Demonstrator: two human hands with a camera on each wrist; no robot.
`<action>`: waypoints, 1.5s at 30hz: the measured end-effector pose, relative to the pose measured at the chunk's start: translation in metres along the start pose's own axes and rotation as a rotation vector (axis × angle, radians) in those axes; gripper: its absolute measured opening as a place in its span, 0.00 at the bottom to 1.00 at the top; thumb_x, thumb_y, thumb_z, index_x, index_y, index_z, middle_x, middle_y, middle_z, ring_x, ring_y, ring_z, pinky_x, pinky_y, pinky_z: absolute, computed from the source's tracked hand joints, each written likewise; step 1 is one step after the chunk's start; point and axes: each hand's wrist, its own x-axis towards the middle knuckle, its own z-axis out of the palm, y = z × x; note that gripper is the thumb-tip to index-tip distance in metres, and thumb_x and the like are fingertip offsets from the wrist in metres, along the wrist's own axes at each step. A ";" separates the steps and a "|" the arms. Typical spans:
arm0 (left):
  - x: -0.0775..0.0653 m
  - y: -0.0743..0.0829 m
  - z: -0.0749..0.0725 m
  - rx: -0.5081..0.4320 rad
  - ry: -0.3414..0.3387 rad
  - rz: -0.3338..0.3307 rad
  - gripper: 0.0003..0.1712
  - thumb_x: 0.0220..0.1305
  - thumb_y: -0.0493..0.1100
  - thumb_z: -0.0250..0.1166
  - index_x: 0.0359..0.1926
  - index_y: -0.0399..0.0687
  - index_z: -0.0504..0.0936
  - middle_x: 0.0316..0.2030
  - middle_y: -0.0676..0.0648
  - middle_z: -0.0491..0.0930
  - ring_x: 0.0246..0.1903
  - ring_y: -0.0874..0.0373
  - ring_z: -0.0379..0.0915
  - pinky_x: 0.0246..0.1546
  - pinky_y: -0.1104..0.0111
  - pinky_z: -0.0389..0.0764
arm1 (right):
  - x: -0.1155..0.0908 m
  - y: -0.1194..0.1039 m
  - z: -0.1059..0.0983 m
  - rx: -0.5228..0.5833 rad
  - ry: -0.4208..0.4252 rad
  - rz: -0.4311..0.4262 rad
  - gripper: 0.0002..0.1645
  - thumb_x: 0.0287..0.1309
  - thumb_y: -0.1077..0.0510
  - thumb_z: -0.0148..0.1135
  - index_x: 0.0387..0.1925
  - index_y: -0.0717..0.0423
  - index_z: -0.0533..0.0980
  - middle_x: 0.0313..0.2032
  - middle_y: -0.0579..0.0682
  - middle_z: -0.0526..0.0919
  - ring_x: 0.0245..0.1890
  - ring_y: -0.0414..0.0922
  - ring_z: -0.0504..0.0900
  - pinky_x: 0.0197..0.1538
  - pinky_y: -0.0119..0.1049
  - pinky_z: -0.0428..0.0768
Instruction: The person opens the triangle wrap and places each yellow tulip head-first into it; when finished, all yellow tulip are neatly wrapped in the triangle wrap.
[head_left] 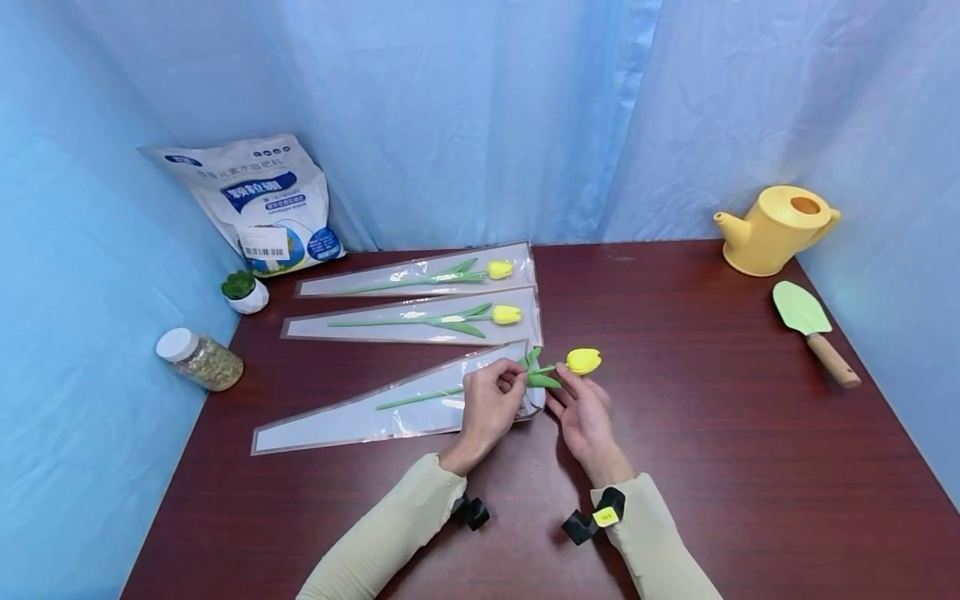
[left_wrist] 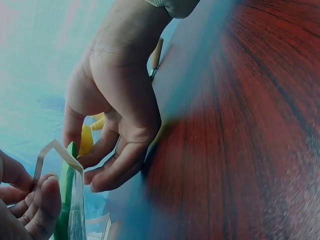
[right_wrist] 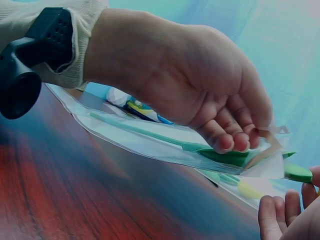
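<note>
A yellow artificial tulip (head_left: 582, 361) lies partly inside a long clear, tapered flower sleeve (head_left: 322, 429) with a white backing. Its bloom sticks out past the wide mouth, while the green stem runs down within. My left hand (head_left: 491, 404) pinches the sleeve's brown-edged rim at that mouth, thumb against fingers; the right wrist view shows the rim (right_wrist: 265, 150) lifted there. Just below the bloom, my right hand (head_left: 588, 421) pinches the tulip's stem between thumb and fingers, its other fingers beneath. Green leaves (left_wrist: 65, 195) stand at the mouth between both hands.
Two sleeves (head_left: 525, 312), each holding a yellow tulip, lie farther back. Along the left stand a fertilizer bag (head_left: 273, 200), a small potted succulent (head_left: 247, 292) and a jar of granules (head_left: 201, 360). A yellow watering can (head_left: 772, 232) and green trowel (head_left: 806, 317) are at right.
</note>
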 end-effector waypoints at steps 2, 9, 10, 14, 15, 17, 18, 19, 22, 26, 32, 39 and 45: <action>0.000 0.000 0.000 0.001 0.001 0.000 0.04 0.58 0.27 0.63 0.30 0.30 0.85 0.21 0.37 0.84 0.14 0.51 0.79 0.15 0.83 0.72 | 0.000 0.002 0.002 -0.004 -0.003 -0.004 0.15 0.73 0.61 0.53 0.29 0.45 0.79 0.28 0.38 0.87 0.36 0.33 0.86 0.43 0.30 0.82; 0.000 -0.002 0.001 -0.005 -0.014 0.010 0.04 0.58 0.28 0.63 0.31 0.30 0.85 0.21 0.37 0.84 0.15 0.58 0.77 0.17 0.82 0.74 | -0.001 0.010 0.005 -0.009 -0.005 -0.012 0.11 0.72 0.62 0.53 0.34 0.48 0.78 0.30 0.39 0.87 0.37 0.33 0.86 0.40 0.29 0.82; 0.000 -0.002 0.001 -0.005 -0.019 0.009 0.04 0.58 0.28 0.63 0.31 0.30 0.85 0.21 0.37 0.84 0.15 0.60 0.77 0.17 0.81 0.75 | -0.001 0.011 0.006 -0.010 -0.005 -0.012 0.10 0.72 0.62 0.53 0.35 0.48 0.78 0.30 0.39 0.87 0.37 0.33 0.86 0.39 0.28 0.82; 0.000 -0.003 0.001 -0.011 -0.035 0.006 0.04 0.58 0.28 0.64 0.31 0.31 0.85 0.22 0.38 0.84 0.15 0.62 0.76 0.18 0.79 0.77 | -0.001 0.013 0.009 -0.005 -0.001 -0.014 0.07 0.72 0.63 0.52 0.37 0.50 0.75 0.30 0.39 0.87 0.36 0.33 0.86 0.36 0.28 0.82; 0.000 -0.003 0.001 -0.014 -0.038 0.007 0.04 0.58 0.28 0.64 0.31 0.31 0.85 0.22 0.38 0.84 0.16 0.61 0.77 0.18 0.79 0.77 | -0.001 0.013 0.009 -0.004 -0.001 -0.015 0.07 0.72 0.63 0.52 0.38 0.50 0.74 0.30 0.39 0.86 0.36 0.33 0.86 0.35 0.28 0.82; 0.000 -0.003 0.001 -0.018 -0.044 0.013 0.04 0.58 0.28 0.64 0.32 0.32 0.85 0.22 0.37 0.85 0.16 0.59 0.78 0.19 0.79 0.78 | -0.001 0.014 0.009 0.001 -0.001 -0.018 0.07 0.72 0.63 0.52 0.38 0.50 0.74 0.29 0.39 0.86 0.35 0.33 0.86 0.34 0.27 0.81; 0.000 -0.004 0.001 -0.016 -0.051 0.019 0.03 0.59 0.28 0.64 0.32 0.32 0.85 0.22 0.37 0.85 0.16 0.59 0.78 0.19 0.79 0.78 | -0.002 0.015 0.010 0.003 -0.003 -0.020 0.06 0.72 0.63 0.52 0.38 0.50 0.74 0.29 0.39 0.86 0.34 0.33 0.86 0.33 0.27 0.80; 0.000 -0.004 0.002 -0.007 -0.058 0.030 0.03 0.59 0.29 0.65 0.33 0.32 0.85 0.23 0.38 0.85 0.17 0.58 0.79 0.20 0.80 0.78 | -0.002 0.015 0.010 0.009 -0.001 -0.023 0.07 0.72 0.63 0.52 0.37 0.50 0.74 0.29 0.39 0.86 0.34 0.33 0.85 0.34 0.26 0.79; 0.000 -0.004 0.002 0.023 -0.094 0.077 0.04 0.60 0.32 0.67 0.35 0.34 0.85 0.23 0.39 0.85 0.18 0.59 0.79 0.23 0.81 0.78 | -0.002 0.014 0.009 0.041 0.014 -0.031 0.07 0.71 0.64 0.53 0.36 0.51 0.75 0.28 0.39 0.86 0.32 0.32 0.85 0.36 0.25 0.79; 0.003 -0.005 -0.003 0.038 -0.143 0.166 0.08 0.59 0.35 0.70 0.38 0.34 0.85 0.22 0.40 0.84 0.19 0.58 0.79 0.24 0.81 0.77 | 0.000 0.011 0.008 0.078 0.044 -0.041 0.06 0.71 0.65 0.53 0.36 0.52 0.74 0.27 0.39 0.86 0.30 0.31 0.84 0.38 0.22 0.80; 0.011 -0.010 -0.021 0.169 -0.139 0.302 0.15 0.54 0.39 0.75 0.41 0.35 0.85 0.29 0.41 0.84 0.26 0.53 0.80 0.29 0.71 0.82 | 0.002 0.005 0.005 0.077 0.050 -0.041 0.05 0.71 0.63 0.53 0.37 0.52 0.73 0.27 0.40 0.86 0.30 0.32 0.85 0.37 0.24 0.83; 0.020 -0.021 -0.053 0.439 -0.312 0.186 0.45 0.46 0.56 0.79 0.64 0.46 0.74 0.59 0.41 0.73 0.60 0.45 0.69 0.61 0.50 0.74 | 0.003 -0.001 0.000 0.067 0.055 -0.029 0.05 0.72 0.61 0.53 0.38 0.50 0.73 0.30 0.39 0.87 0.33 0.34 0.86 0.38 0.28 0.84; 0.019 -0.032 -0.080 0.643 -0.552 0.051 0.69 0.39 0.64 0.81 0.78 0.52 0.53 0.75 0.38 0.55 0.75 0.41 0.51 0.72 0.41 0.57 | 0.002 -0.010 -0.005 0.120 0.032 -0.018 0.10 0.73 0.61 0.51 0.34 0.49 0.75 0.30 0.41 0.88 0.33 0.35 0.86 0.39 0.30 0.85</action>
